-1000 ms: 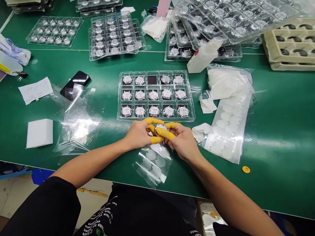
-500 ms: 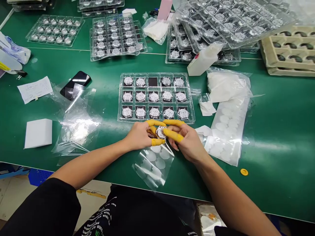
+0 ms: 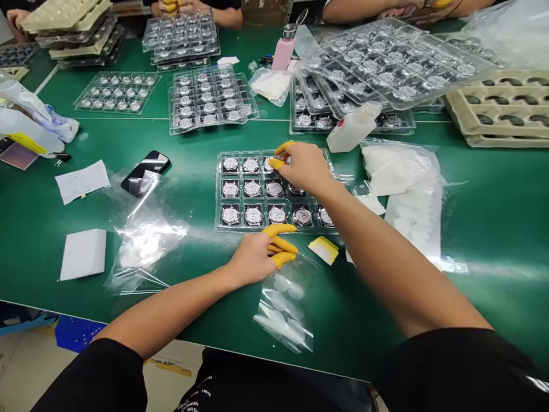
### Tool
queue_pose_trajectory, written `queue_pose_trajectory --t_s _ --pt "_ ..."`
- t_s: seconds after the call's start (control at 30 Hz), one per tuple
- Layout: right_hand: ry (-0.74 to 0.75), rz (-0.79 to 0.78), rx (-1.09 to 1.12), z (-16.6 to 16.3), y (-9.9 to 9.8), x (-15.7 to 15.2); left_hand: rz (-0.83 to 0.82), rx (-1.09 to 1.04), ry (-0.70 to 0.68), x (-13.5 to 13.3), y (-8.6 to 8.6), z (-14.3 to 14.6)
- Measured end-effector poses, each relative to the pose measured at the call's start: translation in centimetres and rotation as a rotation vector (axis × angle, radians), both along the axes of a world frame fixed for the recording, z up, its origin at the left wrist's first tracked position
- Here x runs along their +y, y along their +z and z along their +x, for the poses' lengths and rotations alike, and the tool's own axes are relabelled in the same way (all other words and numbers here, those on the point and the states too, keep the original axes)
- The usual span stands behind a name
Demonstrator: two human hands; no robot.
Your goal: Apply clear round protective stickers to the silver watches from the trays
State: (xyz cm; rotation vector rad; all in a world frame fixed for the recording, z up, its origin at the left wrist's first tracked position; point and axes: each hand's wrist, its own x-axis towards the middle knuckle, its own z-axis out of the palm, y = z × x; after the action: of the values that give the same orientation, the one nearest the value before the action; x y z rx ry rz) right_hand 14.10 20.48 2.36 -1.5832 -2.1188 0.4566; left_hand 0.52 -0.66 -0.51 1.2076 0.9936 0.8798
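My right hand (image 3: 302, 163) is closed, its yellow-cotted fingertips on a round silver watch head (image 3: 269, 164) in the top row of the clear plastic tray (image 3: 218, 200). The hand and forearm hide the tray's upper right compartments. Other watch heads, face down with white discs on their backs, sit in the visible compartments. Just below the tray's front edge is my left hand (image 3: 263, 254), also in yellow finger cots. Its thumb and fingers pinch the upper edge of a clear film sheet (image 3: 285, 312) bearing pale round stickers, which spreads toward the table's front edge.
A yellow-and-white pad (image 3: 323, 250) lies right of my left hand. To the left are a phone (image 3: 146, 173), clear film (image 3: 141, 246) and a white block (image 3: 83, 254). A white bottle (image 3: 354, 127) and stacked trays (image 3: 394, 63) stand behind. Co-workers' arms (image 3: 364, 10) show at the far side.
My right hand has moved up and away with the watch head, into the formerly empty top-row compartment. My left hand no longer holds the watch head. The view has tilted up.
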Motion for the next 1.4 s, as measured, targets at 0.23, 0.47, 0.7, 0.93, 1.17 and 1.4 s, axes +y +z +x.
queue_pose_trajectory --t_s 0.23,0.47,0.7,0.93,1.17,1.4 --pt "0.079 0.003 -0.065 -3.4 -0.8 -0.3 0.107 0.065 -0.052 -0.3 0.1 0.1" --pt "0.089 -0.142 -0.1 -5.5 -0.4 0.5 0.138 0.076 -0.026 -0.3 0.8 0.1" --pt "0.015 -0.185 0.127 -6.1 2.5 -1.7 0.089 0.082 -0.028 0.0 0.9 0.0" --pt "-0.013 -0.685 0.728 2.9 4.8 -14.4 -0.021 0.007 -0.029 0.2 1.2 -0.3" --pt "-0.068 -0.949 0.866 4.4 1.9 -17.6 0.004 0.059 0.003 0.0 1.1 -0.4" --pt "-0.215 -0.216 0.42 11.5 3.5 -15.6 -0.086 0.041 0.068 0.6 1.9 -0.5"
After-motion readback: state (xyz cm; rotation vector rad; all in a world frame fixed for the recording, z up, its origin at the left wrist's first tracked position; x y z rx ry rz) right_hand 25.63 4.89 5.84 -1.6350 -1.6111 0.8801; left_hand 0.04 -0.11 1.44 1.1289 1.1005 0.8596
